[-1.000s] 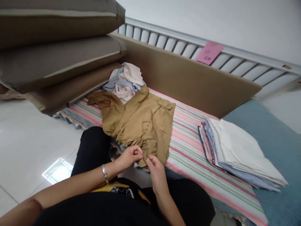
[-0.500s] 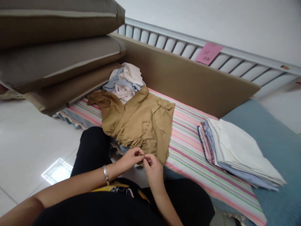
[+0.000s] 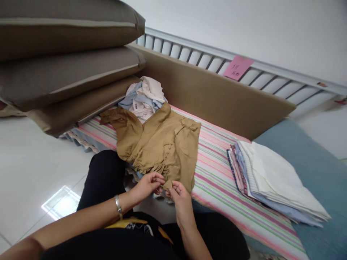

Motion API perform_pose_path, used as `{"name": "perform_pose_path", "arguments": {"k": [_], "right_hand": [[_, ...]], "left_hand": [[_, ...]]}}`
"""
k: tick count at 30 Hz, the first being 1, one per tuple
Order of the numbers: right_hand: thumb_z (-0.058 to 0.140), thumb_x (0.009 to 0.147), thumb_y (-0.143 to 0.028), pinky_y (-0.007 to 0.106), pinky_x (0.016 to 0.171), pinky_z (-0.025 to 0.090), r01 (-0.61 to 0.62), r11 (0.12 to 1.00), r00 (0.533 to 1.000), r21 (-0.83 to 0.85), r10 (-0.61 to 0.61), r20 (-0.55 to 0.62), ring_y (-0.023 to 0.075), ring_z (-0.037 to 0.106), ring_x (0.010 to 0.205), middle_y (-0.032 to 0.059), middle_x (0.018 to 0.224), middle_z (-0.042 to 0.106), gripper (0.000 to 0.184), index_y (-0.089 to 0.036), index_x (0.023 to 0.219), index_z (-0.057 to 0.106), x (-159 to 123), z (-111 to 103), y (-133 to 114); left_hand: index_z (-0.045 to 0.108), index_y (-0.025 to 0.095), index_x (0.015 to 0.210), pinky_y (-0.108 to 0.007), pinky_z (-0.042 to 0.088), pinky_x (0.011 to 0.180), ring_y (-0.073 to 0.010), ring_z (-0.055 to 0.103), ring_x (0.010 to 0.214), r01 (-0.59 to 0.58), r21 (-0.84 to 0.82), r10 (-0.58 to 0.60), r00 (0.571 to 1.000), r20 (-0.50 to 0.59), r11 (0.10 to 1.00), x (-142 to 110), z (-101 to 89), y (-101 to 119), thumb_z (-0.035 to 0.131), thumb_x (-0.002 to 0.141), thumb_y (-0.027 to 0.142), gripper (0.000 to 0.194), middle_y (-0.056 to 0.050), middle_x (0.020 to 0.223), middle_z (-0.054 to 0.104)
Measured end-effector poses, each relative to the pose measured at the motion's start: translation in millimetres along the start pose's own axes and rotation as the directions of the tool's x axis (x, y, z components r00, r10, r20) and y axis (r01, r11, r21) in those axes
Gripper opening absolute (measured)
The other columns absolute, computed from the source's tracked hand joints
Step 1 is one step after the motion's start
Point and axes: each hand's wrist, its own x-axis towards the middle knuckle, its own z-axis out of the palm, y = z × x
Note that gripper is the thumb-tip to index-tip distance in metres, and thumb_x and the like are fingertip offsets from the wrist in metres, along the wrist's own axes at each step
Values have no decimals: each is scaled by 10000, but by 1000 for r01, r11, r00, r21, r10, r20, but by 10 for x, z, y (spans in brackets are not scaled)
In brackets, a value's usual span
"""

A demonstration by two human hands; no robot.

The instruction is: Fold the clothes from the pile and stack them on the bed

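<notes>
The left hand [image 3: 150, 184] is half curled, its grip unclear; the mustard blouse [image 3: 155, 139] lies on the striped bedsheet [image 3: 217, 173], overhanging its near edge: a tug by the right hand [image 3: 179, 193], pinching a corner [image 3: 168, 184], could drag it down. Its long axis appears to run away from the person [image 3: 108, 240], ruffled edge [image 3: 143, 167] nearest.

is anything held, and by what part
The right hand pinches the brown garment by its near edge; whether the left hand grips it is unclear.

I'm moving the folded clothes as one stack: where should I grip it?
Probably best scooped from beneath at the near long edge: the folded clothes lie flat in separate layers, so pinching the top white piece might leave others behind.
</notes>
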Motion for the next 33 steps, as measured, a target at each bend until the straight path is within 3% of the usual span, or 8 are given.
{"name": "perform_pose_path", "arguments": {"k": [3,9,16,19,21,25,29,33], "right_hand": [[747,560,-428,273,595,503,-7,999,1000,-40,7,-12,135,588,574,12,698,654,361,-178,792,628,74,-27,-104],[725,559,-402,280,613,502,104,974,995,-201,-103,12,148,598,591,9,689,651,323,-184,774,622,393,-54,-606],[680,585,-422,293,592,507,212,929,975,-302,-222,1,169,630,616,14,689,638,396,-154,871,615,1279,92,-956],[620,652,-445,320,692,529,250,943,956,-218,-277,-99,200,660,815,81,915,667,507,-149,1060,571,1540,142,-892],[586,686,-456,353,789,516,283,914,935,-291,-331,-128,222,638,946,124,1063,648,542,-151,1132,551,1579,104,-781],[510,752,-496,418,959,422,349,710,874,-611,-483,-62,260,569,1087,153,1162,619,535,-140,1146,580,1440,-232,-481],[409,809,-543,440,1031,348,286,559,826,-779,-555,-95,282,499,1175,187,1234,567,608,-91,1188,557,1233,-678,-266],[346,859,-529,456,1093,262,313,411,818,-856,-575,23,282,311,1337,197,1424,370,681,-52,1339,413,1041,-710,-51]], "left_hand": [[565,157,884,-241,462,540,-113,607,599,-35,44,37,999,-31,998,13,-75,-3,668,642,281,291,-57,917,652],[594,145,855,-239,454,537,-111,586,588,-108,128,117,991,-70,986,87,-257,-44,623,674,288,232,-34,811,637],[591,151,831,-241,447,522,-108,580,553,-99,91,112,983,-144,991,115,-497,-43,651,647,356,282,-38,807,658],[595,152,813,-246,445,509,-117,578,549,-101,85,115,974,-193,991,111,-643,-32,677,621,378,307,-44,804,666],[599,152,813,-248,443,508,-122,580,551,-108,88,126,963,-237,990,115,-770,-24,688,618,393,323,-51,812,671],[605,154,842,-259,454,536,-137,595,585,-132,97,157,934,-320,986,126,-1044,49,696,630,423,354,-64,844,681],[605,148,882,-275,475,579,-147,603,621,-133,95,160,906,-391,986,103,-1221,228,707,615,443,411,-72,881,677],[584,142,953,-288,493,641,-171,616,723,-177,113,210,841,-498,978,93,-1320,379,691,628,436,451,-84,963,652]]}}
